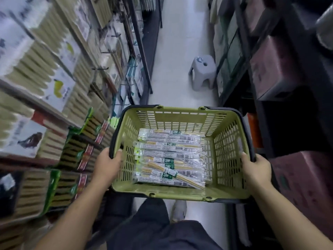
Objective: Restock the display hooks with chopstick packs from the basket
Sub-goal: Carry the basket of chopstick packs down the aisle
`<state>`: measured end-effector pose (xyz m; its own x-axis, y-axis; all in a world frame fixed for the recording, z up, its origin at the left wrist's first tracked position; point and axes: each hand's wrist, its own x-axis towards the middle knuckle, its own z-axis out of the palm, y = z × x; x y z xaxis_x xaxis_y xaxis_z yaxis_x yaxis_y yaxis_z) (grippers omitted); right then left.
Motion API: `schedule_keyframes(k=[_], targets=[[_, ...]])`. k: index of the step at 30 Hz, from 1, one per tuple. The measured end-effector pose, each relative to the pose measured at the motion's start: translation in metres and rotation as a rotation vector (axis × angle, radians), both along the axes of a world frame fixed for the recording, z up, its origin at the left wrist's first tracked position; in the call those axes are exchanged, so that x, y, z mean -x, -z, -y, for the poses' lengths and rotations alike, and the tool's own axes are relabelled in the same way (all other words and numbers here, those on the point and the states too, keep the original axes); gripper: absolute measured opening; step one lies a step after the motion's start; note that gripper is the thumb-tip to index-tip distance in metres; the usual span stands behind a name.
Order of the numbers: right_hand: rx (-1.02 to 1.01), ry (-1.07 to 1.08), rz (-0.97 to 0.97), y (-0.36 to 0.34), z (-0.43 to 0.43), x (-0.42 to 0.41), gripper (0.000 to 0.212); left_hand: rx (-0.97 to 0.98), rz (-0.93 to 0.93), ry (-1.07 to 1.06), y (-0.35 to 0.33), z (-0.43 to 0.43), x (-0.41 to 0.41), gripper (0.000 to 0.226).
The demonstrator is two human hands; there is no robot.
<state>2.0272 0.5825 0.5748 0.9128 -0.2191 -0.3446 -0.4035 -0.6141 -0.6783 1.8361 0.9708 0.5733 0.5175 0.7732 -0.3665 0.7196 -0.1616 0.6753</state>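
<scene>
Basket (180,121) rim gripped by left hand (108,165), right hand (255,168).

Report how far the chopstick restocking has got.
Done: nothing that shows; the chopstick packs lie stacked in the basket, none in a hand. In hand: the left hand and right hand grip the basket's side rims, holding it up in the aisle. Left: lifting packs out and hanging them on the display hooks on the left; blur hides which hooks need filling.
</scene>
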Motion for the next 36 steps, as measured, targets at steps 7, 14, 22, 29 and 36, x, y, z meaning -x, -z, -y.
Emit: schedule_keyframes(k=[7,14,22,29,36], targets=[[0.002,-0.005,-0.001,-0.003,-0.073,-0.141,0.035,-0.008,-0.020,0.025,-0.002,-0.075,-0.144,0.035],[0.040,0.040,0.012,0.001,-0.147,-0.275,0.031,0.057,0.023,0.026,0.007,-0.151,-0.285,0.030],[0.033,0.061,0.018,-0.001,-0.208,-0.422,0.029,0.018,0.017,0.068,0.010,-0.216,-0.435,0.020],[0.044,0.025,-0.008,0.012,-0.252,-0.577,0.030,0.040,0.011,0.022,0.025,-0.254,-0.576,0.018],[0.068,-0.030,-0.004,-0.005,-0.295,-0.724,0.036,0.025,-0.005,-0.034,0.022,-0.289,-0.700,0.022]])
